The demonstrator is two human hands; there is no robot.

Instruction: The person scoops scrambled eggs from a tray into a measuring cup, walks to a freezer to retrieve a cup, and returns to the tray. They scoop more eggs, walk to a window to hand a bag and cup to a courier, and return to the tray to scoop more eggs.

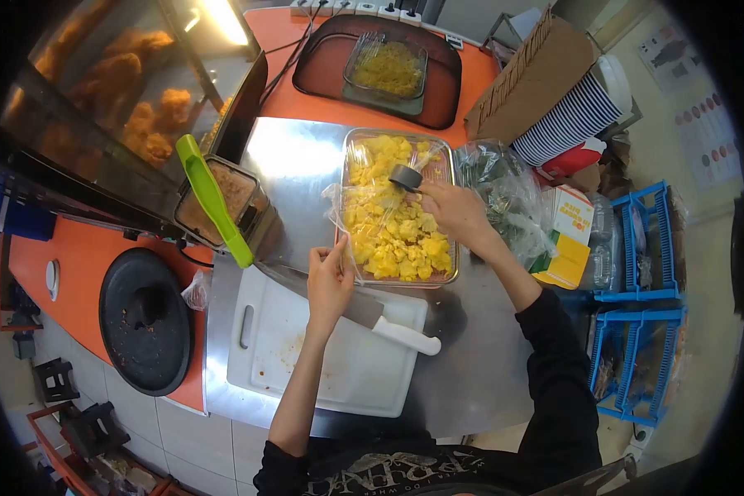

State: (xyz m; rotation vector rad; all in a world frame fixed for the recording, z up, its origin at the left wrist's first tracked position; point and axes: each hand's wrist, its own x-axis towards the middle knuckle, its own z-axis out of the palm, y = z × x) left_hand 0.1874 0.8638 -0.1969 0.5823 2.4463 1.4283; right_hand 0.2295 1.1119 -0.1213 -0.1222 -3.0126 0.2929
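A rectangular tray [455, 248] full of yellow crumbly chunks [401, 248] lies on the steel counter, with clear plastic film [336, 207] along its left side. My left hand [331, 277] is at the tray's lower left corner, fingers pinched on the edge of the film. Over the chunks, my right hand [455, 211] is closed on a small dark grey cup-shaped scoop [406, 177]; its handle is mostly hidden by the fingers. Below the tray, a white-handled knife [407, 336] rests on a white cutting board [331, 364], its blade partly behind my left wrist.
A container with a green-handled utensil [211, 198] stands left, beside a lit glass cabinet of fried food [145, 107]. Plastic bags [504, 194], stacked paper cups [566, 112] and blue racks [641, 248] are right. A glass dish [386, 70] stands behind. A round black lid [146, 322] lies left.
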